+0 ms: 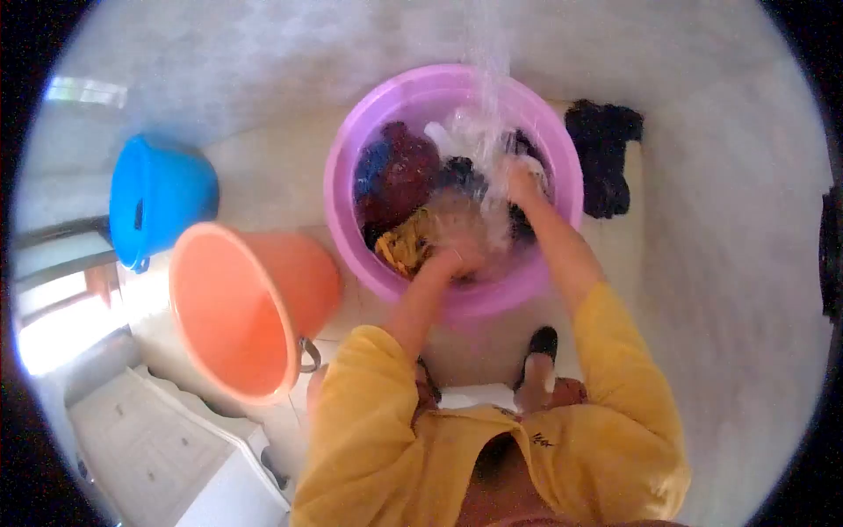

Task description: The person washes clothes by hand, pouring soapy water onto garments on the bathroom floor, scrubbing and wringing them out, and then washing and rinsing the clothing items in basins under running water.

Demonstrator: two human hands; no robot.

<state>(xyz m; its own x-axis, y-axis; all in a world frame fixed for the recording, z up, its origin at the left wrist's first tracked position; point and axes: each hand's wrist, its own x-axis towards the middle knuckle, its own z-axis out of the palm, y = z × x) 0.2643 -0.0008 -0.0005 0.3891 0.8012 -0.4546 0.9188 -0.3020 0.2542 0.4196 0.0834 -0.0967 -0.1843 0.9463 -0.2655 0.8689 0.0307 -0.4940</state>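
Note:
A round pink-purple tub (344, 224) stands on the floor in front of me, holding water and wet clothes. Water pours into it from above. My left hand (458, 261) is low inside the tub, beside a yellow patterned cloth (406, 244); motion and water blur its fingers. My right hand (524, 180) is at the tub's right side, under the falling water, touching a pale cloth; its fingers are hard to make out. A dark red garment (406, 171) lies at the left of the tub, and a white cloth (452, 133) near the top.
An orange bucket (307, 285) lies tilted to the left of the tub, with a blue bucket (180, 189) beyond it. Black cloth (604, 158) is on the floor right of the tub. White furniture (154, 439) stands at lower left.

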